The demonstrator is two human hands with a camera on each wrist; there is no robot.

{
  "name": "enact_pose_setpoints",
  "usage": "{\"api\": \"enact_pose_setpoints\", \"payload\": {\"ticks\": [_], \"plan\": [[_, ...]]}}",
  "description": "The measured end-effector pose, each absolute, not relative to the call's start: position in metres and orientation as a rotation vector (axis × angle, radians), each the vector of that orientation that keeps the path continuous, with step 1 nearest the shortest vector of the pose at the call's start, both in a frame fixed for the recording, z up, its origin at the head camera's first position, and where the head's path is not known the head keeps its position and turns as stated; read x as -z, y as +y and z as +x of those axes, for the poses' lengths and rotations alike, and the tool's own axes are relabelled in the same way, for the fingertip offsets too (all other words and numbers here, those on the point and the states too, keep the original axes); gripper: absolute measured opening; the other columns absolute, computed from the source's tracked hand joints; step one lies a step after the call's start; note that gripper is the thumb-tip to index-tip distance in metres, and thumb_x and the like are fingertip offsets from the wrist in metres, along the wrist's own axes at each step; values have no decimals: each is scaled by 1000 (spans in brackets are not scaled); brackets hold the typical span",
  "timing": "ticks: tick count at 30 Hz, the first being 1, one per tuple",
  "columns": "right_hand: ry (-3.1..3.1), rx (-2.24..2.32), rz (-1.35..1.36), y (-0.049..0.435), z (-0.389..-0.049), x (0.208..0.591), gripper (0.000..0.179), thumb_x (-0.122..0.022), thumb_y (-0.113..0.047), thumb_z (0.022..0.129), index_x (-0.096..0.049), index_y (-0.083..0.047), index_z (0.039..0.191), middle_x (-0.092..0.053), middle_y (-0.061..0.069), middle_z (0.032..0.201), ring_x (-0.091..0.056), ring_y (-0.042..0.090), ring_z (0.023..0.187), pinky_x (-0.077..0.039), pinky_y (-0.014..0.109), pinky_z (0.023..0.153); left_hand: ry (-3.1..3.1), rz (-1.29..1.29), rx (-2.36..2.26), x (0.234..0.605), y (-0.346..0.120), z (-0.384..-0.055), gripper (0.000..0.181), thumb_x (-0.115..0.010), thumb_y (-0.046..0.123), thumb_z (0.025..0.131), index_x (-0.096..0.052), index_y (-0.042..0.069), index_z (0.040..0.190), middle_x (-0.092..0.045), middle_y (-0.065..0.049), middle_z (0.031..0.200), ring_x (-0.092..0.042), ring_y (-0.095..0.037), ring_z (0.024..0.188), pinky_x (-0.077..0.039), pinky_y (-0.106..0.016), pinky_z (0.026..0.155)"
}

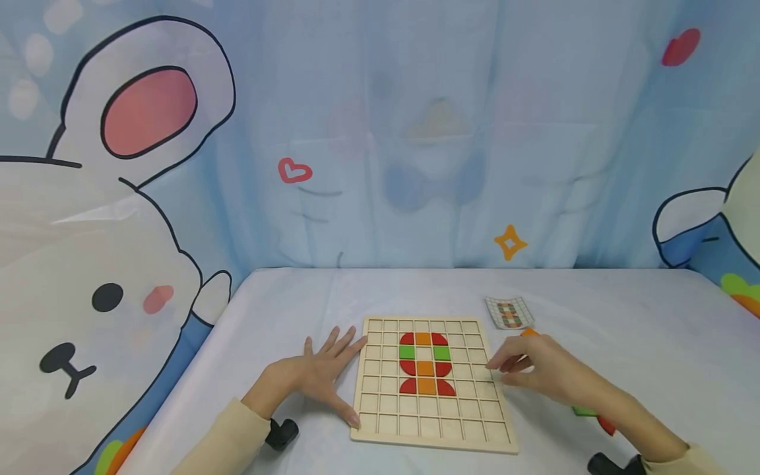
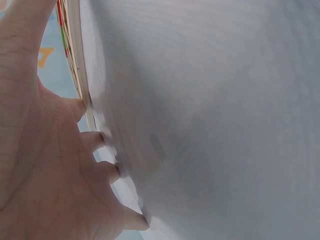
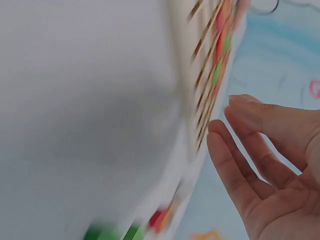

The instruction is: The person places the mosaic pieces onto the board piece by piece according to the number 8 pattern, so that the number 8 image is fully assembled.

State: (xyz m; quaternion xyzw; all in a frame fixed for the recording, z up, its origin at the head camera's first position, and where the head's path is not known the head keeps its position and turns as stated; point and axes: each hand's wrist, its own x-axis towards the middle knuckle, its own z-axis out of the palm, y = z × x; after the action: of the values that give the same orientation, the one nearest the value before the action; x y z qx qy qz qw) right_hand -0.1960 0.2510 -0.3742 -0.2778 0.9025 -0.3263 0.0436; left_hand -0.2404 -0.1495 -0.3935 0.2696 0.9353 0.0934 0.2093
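A square wooden grid board [image 1: 439, 429] lies on the white-covered table. In its middle columns sit red rounded pieces [image 1: 407, 368], orange squares [image 1: 424, 368] and green squares [image 1: 442, 353], with a bare cell between the two greens. My left hand [image 1: 326, 373] is spread beside the board's left side, thumb and fingertips at its edge. Over the board's right edge hovers my right hand [image 1: 531, 366], fingers loosely bent. In the right wrist view this hand [image 3: 270, 155] has its thumb near the index fingertip, and no piece shows between them.
A small pattern card [image 1: 508, 313] lies behind the board's right corner. Partly hidden by the right hand and forearm are loose pieces: an orange one [image 1: 528, 332], a green one [image 1: 584, 411] and a red one [image 1: 606, 425]. A printed curtain [image 1: 415, 132] hangs behind the table.
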Motion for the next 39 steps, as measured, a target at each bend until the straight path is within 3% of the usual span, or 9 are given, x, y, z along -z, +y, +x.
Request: {"api": "enact_pose_setpoints", "payload": {"ticks": [4,13,22,27,32,39], "plan": [[2884,878,-713,286,-196,379,18,-84,-2,85,-80,-9,100,-74,-2,100,-67,7,86,-61,28,77,2598,752,-264,393,-149,-239,131,-88,61,76,-5,23,170,7,-9,176,10,-36,161,2,-78,117],[3004,770,-379,321,-199,391,25,-89,0,79,-80,-2,103,-71,4,98,-68,24,90,-62,43,80,2602,758,-263,392,-149,-239,131,-88,60,77,-5,22,170,6,-10,176,10,-37,161,2,-79,117],[2912,821,-330,334,-205,394,32,-88,-1,79,-78,4,110,-74,8,101,-68,23,89,-62,37,78,2599,772,-279,394,-150,-240,131,-88,60,77,-4,21,170,5,-11,176,9,-38,161,1,-79,116],[2867,833,-303,338,-210,396,33,-89,-2,79,-78,4,110,-76,8,101,-68,22,89,-61,28,75,2604,772,-270,395,-150,-241,131,-88,60,77,-4,22,170,5,-10,176,9,-37,161,1,-79,116],[2816,856,-228,340,-214,398,32,-88,-1,80,-78,6,110,-76,11,101,-68,20,87,-61,28,74,2604,768,-269,395,-150,-242,131,-89,60,77,-5,23,170,6,-10,176,9,-37,161,1,-79,116],[2917,809,-259,337,-208,398,32,-91,-2,76,-82,1,106,-72,1,92,-60,17,82,-55,19,67,2609,753,-257,395,-149,-241,131,-89,61,76,-5,25,170,6,-10,176,9,-37,161,1,-79,117]]}}
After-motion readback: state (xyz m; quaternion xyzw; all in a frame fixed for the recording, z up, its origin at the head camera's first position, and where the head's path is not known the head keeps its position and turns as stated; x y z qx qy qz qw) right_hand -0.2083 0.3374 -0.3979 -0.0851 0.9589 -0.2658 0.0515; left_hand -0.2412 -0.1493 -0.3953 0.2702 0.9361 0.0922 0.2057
